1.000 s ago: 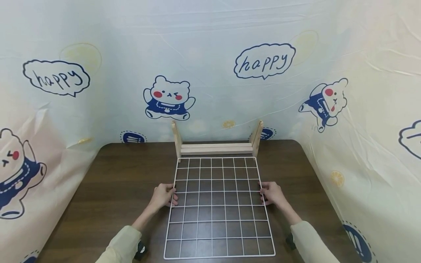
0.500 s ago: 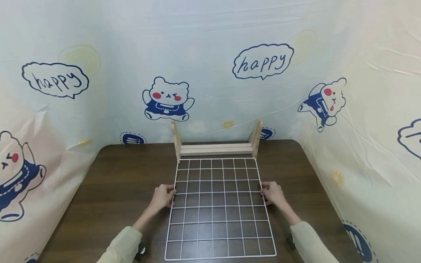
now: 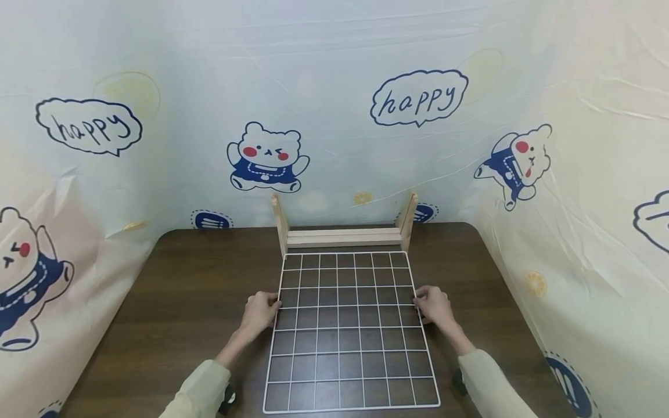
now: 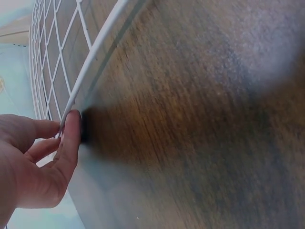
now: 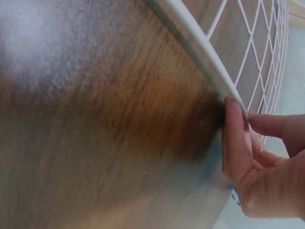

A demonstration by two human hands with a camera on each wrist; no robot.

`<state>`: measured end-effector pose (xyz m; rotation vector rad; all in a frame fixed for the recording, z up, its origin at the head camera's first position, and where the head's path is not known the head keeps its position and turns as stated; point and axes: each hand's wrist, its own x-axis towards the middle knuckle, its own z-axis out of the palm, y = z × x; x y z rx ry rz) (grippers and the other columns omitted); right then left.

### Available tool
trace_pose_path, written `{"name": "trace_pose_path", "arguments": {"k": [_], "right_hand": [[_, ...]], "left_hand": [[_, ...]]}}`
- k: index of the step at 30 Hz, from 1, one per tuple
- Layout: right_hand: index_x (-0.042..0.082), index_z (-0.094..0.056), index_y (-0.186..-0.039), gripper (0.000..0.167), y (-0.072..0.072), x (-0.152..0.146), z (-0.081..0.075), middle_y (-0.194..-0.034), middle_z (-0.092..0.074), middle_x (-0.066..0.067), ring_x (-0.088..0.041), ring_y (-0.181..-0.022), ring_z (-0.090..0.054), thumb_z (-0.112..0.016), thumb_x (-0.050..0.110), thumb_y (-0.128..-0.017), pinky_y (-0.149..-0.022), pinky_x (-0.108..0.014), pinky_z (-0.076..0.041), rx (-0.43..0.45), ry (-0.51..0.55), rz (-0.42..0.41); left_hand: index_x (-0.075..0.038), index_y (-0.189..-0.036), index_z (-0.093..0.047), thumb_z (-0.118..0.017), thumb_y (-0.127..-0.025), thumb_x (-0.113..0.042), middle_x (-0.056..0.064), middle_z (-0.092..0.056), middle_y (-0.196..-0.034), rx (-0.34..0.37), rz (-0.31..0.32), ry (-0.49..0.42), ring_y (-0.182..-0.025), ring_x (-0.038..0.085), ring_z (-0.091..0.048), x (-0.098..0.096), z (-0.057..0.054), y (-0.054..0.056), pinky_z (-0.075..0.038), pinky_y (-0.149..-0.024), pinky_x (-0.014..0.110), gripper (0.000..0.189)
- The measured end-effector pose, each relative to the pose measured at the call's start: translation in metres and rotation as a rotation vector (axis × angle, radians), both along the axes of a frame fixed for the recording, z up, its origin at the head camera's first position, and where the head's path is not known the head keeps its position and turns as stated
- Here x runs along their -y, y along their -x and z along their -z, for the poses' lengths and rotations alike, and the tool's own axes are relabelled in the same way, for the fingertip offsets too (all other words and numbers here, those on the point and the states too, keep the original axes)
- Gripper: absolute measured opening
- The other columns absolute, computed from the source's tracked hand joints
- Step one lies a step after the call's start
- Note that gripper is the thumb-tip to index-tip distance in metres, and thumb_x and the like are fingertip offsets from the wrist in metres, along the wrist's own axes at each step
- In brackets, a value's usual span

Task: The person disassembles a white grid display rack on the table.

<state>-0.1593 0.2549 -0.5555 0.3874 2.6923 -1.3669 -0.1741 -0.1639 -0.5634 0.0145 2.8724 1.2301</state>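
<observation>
A white wire grid panel (image 3: 338, 328) lies close over the dark table, its far edge near the feet of a pale wooden stand (image 3: 344, 237). My left hand (image 3: 260, 312) pinches the panel's left rim between thumb and fingers. On the opposite side my right hand (image 3: 435, 305) pinches the right rim at about the same height. In the left wrist view the left hand (image 4: 43, 160) has its fingertips on the thick outer wire (image 4: 90, 55). The right wrist view has the right hand (image 5: 267, 164) with thumb and fingers at the outer wire (image 5: 209, 52).
The brown wooden table (image 3: 198, 278) extends to both sides of the panel. Behind it and at the sides hangs a pale curtain (image 3: 334, 87) printed with bears and "happy" bubbles. The stand's two uprights rise at the table's far edge.
The panel has shifted very slightly toward me and to the right. Fingers of my left hand that showed through the wires a second ago are now mostly out of sight. Both hands keep their hold.
</observation>
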Motion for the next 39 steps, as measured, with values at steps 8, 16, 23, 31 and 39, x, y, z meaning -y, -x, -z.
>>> {"name": "trace_pose_path", "arguments": {"k": [8,16,23,31,39], "right_hand": [[0.001,-0.059,-0.088,0.005,0.0021,0.0056,-0.0038,-0.063,-0.062,-0.007,-0.022,-0.042,-0.062,-0.063,0.003,-0.086,-0.042,-0.033,-0.054,0.027,-0.151,-0.030],[0.002,-0.056,-0.085,0.007,0.0010,0.0070,-0.0053,-0.060,-0.057,-0.006,-0.022,-0.040,-0.062,-0.063,0.002,-0.086,-0.044,-0.035,-0.054,0.006,-0.211,-0.060],[0.004,-0.056,-0.084,0.009,0.0003,0.0059,-0.0057,-0.062,-0.060,-0.007,-0.020,-0.039,-0.061,-0.064,0.003,-0.086,-0.049,-0.038,-0.052,0.008,-0.256,-0.070],[0.006,-0.055,-0.081,0.012,0.0007,0.0059,-0.0021,-0.060,-0.058,-0.005,-0.019,-0.037,-0.059,-0.065,0.003,-0.085,-0.044,-0.034,-0.048,-0.028,-0.288,-0.075],[0.006,-0.054,-0.079,0.014,0.0001,0.0082,-0.0030,-0.057,-0.056,-0.004,-0.016,-0.035,-0.056,-0.066,0.001,-0.084,-0.043,-0.035,-0.046,-0.066,-0.337,-0.103]], "left_hand": [[0.004,-0.107,-0.071,-0.067,-0.085,-0.001,0.003,-0.066,-0.061,-0.030,-0.007,0.071,-0.035,0.007,-0.053,-0.0003,-0.0012,-0.0017,-0.050,-0.045,0.030,0.024],[0.004,-0.109,-0.070,-0.067,-0.085,-0.001,0.003,-0.066,-0.063,-0.028,-0.012,0.107,-0.037,0.008,-0.054,-0.0010,-0.0001,-0.0031,-0.052,-0.050,0.034,0.025],[0.005,-0.110,-0.070,-0.068,-0.085,-0.001,0.005,-0.068,-0.066,-0.024,-0.007,0.111,-0.037,0.008,-0.054,-0.0020,-0.0017,-0.0029,-0.055,-0.055,0.040,0.026],[0.005,-0.107,-0.071,-0.069,-0.084,-0.001,0.007,-0.067,-0.065,-0.044,0.011,0.149,-0.040,0.011,-0.056,-0.0020,-0.0009,-0.0021,-0.055,-0.058,0.044,0.025],[0.004,-0.107,-0.071,-0.069,-0.083,-0.002,0.010,-0.068,-0.068,-0.062,0.016,0.173,-0.047,0.017,-0.059,-0.0010,0.0016,-0.0006,-0.054,-0.058,0.046,0.025]]}}
